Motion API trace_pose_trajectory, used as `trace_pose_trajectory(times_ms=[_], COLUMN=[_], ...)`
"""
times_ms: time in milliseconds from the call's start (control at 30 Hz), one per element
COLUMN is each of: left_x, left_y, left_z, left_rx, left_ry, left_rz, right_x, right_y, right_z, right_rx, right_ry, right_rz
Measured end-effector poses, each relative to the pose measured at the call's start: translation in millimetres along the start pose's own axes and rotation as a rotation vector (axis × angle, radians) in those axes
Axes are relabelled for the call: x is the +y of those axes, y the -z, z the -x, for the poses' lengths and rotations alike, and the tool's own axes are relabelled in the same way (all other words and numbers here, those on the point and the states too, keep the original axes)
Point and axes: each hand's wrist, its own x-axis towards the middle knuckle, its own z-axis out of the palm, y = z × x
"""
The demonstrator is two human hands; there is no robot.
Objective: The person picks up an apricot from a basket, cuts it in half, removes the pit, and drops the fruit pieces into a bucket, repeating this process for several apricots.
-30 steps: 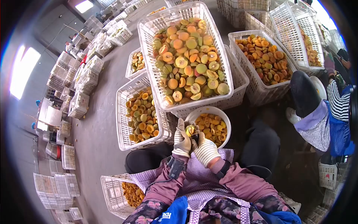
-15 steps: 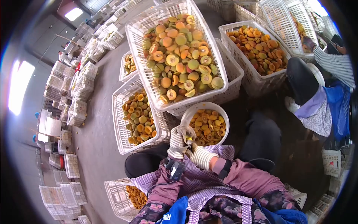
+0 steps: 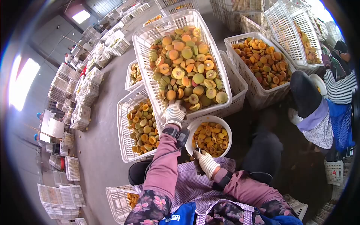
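Note:
My left hand (image 3: 175, 113), in a striped white glove, reaches over the near rim of a large white crate (image 3: 139, 56). Its fingers are down among the apricots (image 3: 183, 65), many of them cut in half, and the fingertips are partly hidden. My right hand (image 3: 206, 164), gloved too, is closed around a small knife-like tool (image 3: 197, 146) with a thin metal tip pointing up. That tip overlaps the near edge of a white bucket (image 3: 227, 129). Orange apricot halves (image 3: 210, 138) lie in the bucket.
Left of the bucket stands a lower crate (image 3: 123, 131) of apricot halves. Another full crate (image 3: 258, 95) is at the right, near a seated person (image 3: 311, 112) in a blue apron. Stacked crates (image 3: 88, 88) line the far left; one more crate (image 3: 114, 202) sits by my left leg.
My left hand has left my right hand by the bucket and moved forward into the large crate. My right hand stays near the bucket's edge, its tool now showing.

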Motion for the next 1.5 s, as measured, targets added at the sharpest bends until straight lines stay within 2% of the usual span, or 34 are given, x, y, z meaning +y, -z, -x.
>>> trace_pose_trajectory(times_ms=[33, 100, 133, 167, 200, 233, 267, 300, 367, 433, 467, 500, 567, 600, 633, 700, 733, 833, 900, 1033, 1100, 1233, 1300, 1333, 1367, 1400, 1433, 1467, 1500], left_x=[3.2, -6.7, -9.6, -8.2, -5.8, 9.0, 9.4, 16.6, 34.5, 44.7, 42.3, 39.0, 55.9, 56.7, 50.9, 42.1, 50.7, 53.7, 48.5, 48.2, 48.1, 50.5, 40.8, 41.5, 45.8, 40.5, 32.9, 37.9, 40.5], left_y=[-1.3, 6.4, 16.7, 15.3, 4.7, 19.5, 12.7, 14.4, 24.3, 43.2, 34.8, 28.3, 14.9, 40.9, 40.4, 30.7, 28.3, 36.2, 30.1, 27.1, 20.4, 22.1, 26.5, 14.6, 16.6, 1.2, -11.7, 15.3, 41.3], left_z=[-0.5, -6.7, 10.8, 26.1, 47.1, 73.8, 89.0, 104.9, 138.7, 158.7, 161.9, 169.7, 175.4, 172.9, 172.9, 172.7, 172.6, 179.0, 178.8, 176.9, 178.5, 178.6, 179.3, 180.5, 183.6, 183.3, 179.8, 177.9, 177.6], left_rx=[0.145, -0.06, -0.092, 0.014, 0.203, 0.209, 0.098, 0.037, -0.017, -0.163, -0.206, -0.191, 0.366, 0.065, 0.066, -0.237, -0.091, -0.082, -0.12, -0.166, -0.176, -0.135, -0.187, -0.061, -0.049, 0.012, 0.089, 0.213, 0.334], left_ry=[-0.039, 0.113, 0.201, 0.305, 0.092, 0.132, 0.261, 0.27, 0.276, 0.46, 0.479, 0.377, 0.095, 0.299, 0.297, 0.559, 0.464, 0.356, 0.369, 0.438, 0.435, 0.52, 0.364, 0.302, 0.206, 0.074, -0.047, -0.346, -0.575], left_rz=[0.068, 0.25, 0.816, 1.591, 1.584, 1.475, 2.056, 2.095, 1.962, 2.088, 2.088, 2.053, 1.468, 1.83, 1.83, 1.965, 1.87, 1.715, 1.727, 1.699, 1.653, 1.854, 1.732, 1.721, 1.683, 1.531, 1.366, 1.076, 0.718], right_x=[-1.4, 1.1, 4.8, 3.0, 0.5, 2.8, 13.7, 12.2, 3.4, 10.7, 14.9, 19.7, -1.0, -5.4, -7.1, -6.3, -4.7, -4.4, -8.5, -10.0, -12.7, -10.6, -9.0, -2.7, 4.8, 13.6, 24.7, 55.8, 2.2], right_y=[1.7, 4.5, 10.7, 11.1, 10.0, 9.9, 18.5, 15.9, 10.2, 12.7, 14.5, 15.9, 2.8, -0.8, -2.2, -1.0, -0.1, 3.0, 1.6, 4.0, 6.0, 9.5, 5.1, 5.4, 6.1, 9.4, 17.1, 48.8, 12.8], right_z=[-2.1, -8.2, -18.7, -22.7, -26.0, -29.3, -46.0, -43.0, -33.3, -39.1, -40.4, -41.5, -6.9, 0.9, 4.6, 5.3, 4.3, 1.2, 6.5, 8.4, 10.3, 9.8, 8.3, 3.2, -0.7, -1.7, -12.8, -57.9, 1.9], right_rx=[0.004, 0.066, 0.076, 0.078, 0.096, 0.117, 0.189, 0.192, 0.21, 0.214, 0.202, 0.189, 0.217, 0.25, 0.287, 0.308, 0.318, 0.318, 0.28, 0.289, 0.273, 0.244, 0.245, 0.251, 0.255, 0.234, 0.23, 0.066, -0.001], right_ry=[0.004, 0.114, 0.166, 0.169, 0.27, 0.365, 0.55, 0.635, 0.615, 0.594, 0.646, 0.697, 0.672, 0.664, 0.653, 0.702, 0.707, 0.724, 0.609, 0.605, 0.524, 0.521, 0.517, 0.512, 0.508, 0.552, 0.461, 0.547, 0.353], right_rz=[0.005, 0.024, 0.066, 0.06, 0.059, 0.059, 0.309, 0.356, 0.571, 0.63, 0.718, 0.804, 0.901, 0.973, 1.045, 1.106, 1.18, 1.29, 1.368, 1.386, 1.444, 1.284, 1.236, 1.216, 1.194, 1.159, 1.168, 1.411, 1.493])
